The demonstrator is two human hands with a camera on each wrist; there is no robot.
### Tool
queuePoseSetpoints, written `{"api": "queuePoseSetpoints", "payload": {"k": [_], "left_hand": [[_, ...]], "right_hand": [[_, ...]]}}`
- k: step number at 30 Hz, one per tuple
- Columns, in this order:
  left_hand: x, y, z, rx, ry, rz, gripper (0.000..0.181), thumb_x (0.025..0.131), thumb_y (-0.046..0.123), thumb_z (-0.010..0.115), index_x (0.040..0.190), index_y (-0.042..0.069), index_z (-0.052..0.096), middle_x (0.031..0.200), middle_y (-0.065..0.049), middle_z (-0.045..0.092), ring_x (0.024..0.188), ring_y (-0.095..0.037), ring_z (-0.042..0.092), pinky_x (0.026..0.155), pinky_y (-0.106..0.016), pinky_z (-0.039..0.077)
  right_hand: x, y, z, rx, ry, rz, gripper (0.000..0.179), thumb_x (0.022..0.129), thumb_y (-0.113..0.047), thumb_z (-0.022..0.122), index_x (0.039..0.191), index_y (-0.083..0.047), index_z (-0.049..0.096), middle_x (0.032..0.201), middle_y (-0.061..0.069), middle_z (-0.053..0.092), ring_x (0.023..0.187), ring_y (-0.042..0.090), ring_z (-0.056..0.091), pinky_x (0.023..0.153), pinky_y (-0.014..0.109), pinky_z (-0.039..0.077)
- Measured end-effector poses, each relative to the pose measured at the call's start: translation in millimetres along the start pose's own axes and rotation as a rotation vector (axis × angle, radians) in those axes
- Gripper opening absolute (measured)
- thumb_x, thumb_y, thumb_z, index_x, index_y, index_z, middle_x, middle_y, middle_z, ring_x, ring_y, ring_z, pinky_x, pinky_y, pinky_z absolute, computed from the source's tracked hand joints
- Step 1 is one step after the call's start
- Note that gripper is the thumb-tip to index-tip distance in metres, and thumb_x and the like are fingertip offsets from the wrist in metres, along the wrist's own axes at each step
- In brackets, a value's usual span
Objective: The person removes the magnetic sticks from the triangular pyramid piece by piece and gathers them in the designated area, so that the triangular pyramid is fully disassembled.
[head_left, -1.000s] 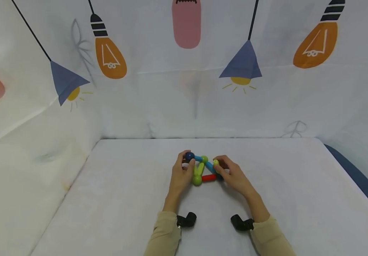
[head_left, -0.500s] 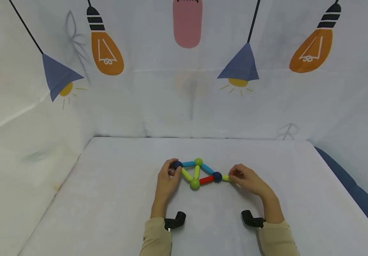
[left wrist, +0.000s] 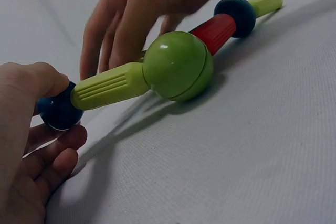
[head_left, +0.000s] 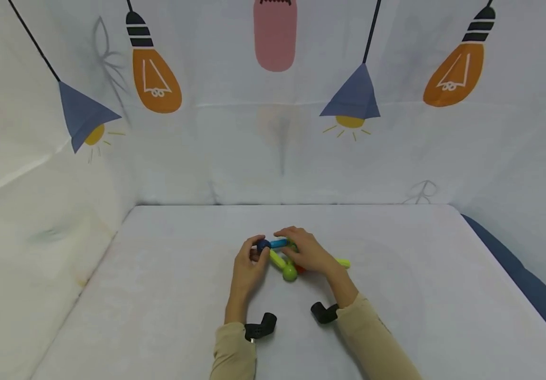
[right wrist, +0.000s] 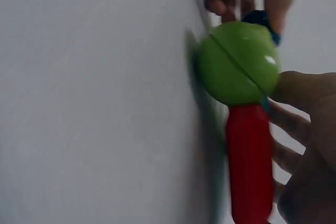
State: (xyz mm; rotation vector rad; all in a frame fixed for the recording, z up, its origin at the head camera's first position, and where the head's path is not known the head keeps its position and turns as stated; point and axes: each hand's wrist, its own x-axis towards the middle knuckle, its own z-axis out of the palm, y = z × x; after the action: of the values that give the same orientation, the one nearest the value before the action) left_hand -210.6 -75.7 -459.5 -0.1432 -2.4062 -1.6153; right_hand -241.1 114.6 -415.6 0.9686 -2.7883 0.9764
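Left hand [head_left: 248,266] pinches the navy ball [head_left: 263,245] at the near-left corner of the ball-and-rod frame, thumb on one side, fingers on the other. Right hand [head_left: 311,253] arches across the middle, fingers bent over the pieces, and it blocks much of the head view; whether it grips anything under there, I can't quite tell.

Round about, we have a white bench [head_left: 159,316] and, rising behind it, a pale curtain [head_left: 235,158] printed with lamps and bulbs. Dark blue fabric [head_left: 501,248] shows past the bench's right edge. Black wrist cameras [head_left: 261,327] jut from both tan sleeves [head_left: 235,351], near the work yet apart from it.

Now the frame itself, between the two hands! From the held ball, a blue rod [head_left: 279,243] runs in beneath the right hand, while a yellow-green rod [head_left: 277,259] slants to the green ball [head_left: 289,273] just in front of that hand's thumb. Off this goes the red rod [right wrist: 249,161], leading to another dark ball [left wrist: 235,17], and a short lime rod [head_left: 344,263] pokes out beyond the right wrist.
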Motion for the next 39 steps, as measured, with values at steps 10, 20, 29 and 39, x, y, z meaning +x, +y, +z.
{"api": "queuePoseSetpoints", "payload": {"k": [10, 20, 29, 39], "left_hand": [[1.2, -0.4, 4.2, 0.131, 0.025, 0.025, 0.026, 0.084, 0.013, 0.064, 0.11, 0.012, 0.062, 0.099, -0.003, 0.062, 0.079, -0.011, 0.051, 0.07, -0.022, 0.044], [-4.9, -0.3, 3.7, 0.199, -0.008, 0.065, 0.023, 0.08, 0.01, 0.064, 0.102, 0.015, 0.065, 0.093, 0.001, 0.062, 0.079, -0.01, 0.049, 0.071, -0.024, 0.042], [-6.0, 1.3, 3.1, 0.179, -0.056, -0.001, 0.023, 0.084, 0.015, 0.062, 0.105, 0.024, 0.063, 0.109, 0.001, 0.068, 0.101, -0.019, 0.065, 0.084, -0.039, 0.049], [-7.8, 3.0, 6.4, 0.184, -0.084, 0.015, 0.021, 0.084, 0.018, 0.063, 0.103, 0.026, 0.064, 0.112, 0.005, 0.065, 0.111, -0.014, 0.06, 0.094, -0.039, 0.048]], "right_hand": [[7.8, 11.0, 12.6, -0.001, -0.062, 0.037, 0.026, 0.093, -0.016, 0.059, 0.118, -0.013, 0.063, 0.112, 0.002, 0.065, 0.107, 0.021, 0.053, 0.093, 0.041, 0.043], [-2.9, 8.4, 17.0, 0.008, -0.02, 0.093, 0.023, 0.091, -0.018, 0.062, 0.114, -0.016, 0.064, 0.11, -0.002, 0.064, 0.106, 0.016, 0.052, 0.09, 0.04, 0.046], [-5.6, 11.5, 21.3, -0.032, 0.051, 0.079, 0.021, 0.09, -0.02, 0.064, 0.11, -0.017, 0.065, 0.105, -0.004, 0.065, 0.101, 0.013, 0.054, 0.087, 0.037, 0.048], [-12.0, 14.8, 13.6, -0.063, 0.159, 0.179, 0.024, 0.089, -0.019, 0.065, 0.113, -0.016, 0.066, 0.107, 0.001, 0.065, 0.103, 0.022, 0.057, 0.089, 0.045, 0.045]]}}
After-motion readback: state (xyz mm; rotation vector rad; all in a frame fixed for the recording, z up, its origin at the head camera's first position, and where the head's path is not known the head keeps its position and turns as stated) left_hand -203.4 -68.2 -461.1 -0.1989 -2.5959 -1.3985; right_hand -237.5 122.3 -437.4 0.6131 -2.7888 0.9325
